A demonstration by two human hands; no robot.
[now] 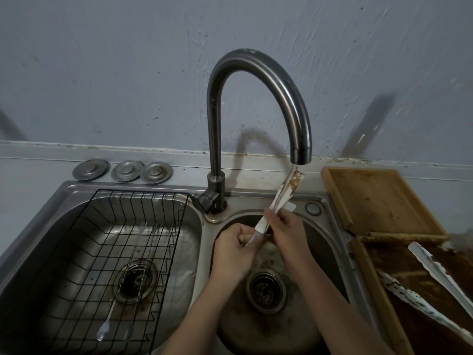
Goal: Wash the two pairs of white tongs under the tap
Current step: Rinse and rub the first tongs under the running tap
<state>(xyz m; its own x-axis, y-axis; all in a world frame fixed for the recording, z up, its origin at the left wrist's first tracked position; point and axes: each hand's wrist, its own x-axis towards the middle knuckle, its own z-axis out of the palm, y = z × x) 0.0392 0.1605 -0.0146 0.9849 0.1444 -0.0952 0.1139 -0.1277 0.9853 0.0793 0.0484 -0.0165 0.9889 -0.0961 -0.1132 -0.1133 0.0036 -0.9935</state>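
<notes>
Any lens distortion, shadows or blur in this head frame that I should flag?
Head view: wide-angle bowing curves the sink rim and counter edge; the tap throws a soft shadow on the wall; dim, flat light; the second pair of tongs at right looks smeared near the frame edge.

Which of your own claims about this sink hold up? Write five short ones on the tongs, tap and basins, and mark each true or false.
1. Both hands hold one pair of white tongs under the tap. True.
2. Those tongs are clean. False: brown residue stains the tip.
3. The second pair of tongs lies in the left basin. False: it rests on the wooden tray at right.
4. A black wire rack sits in the left basin. True.
5. The tap is off. False: water runs onto the tongs.
</notes>
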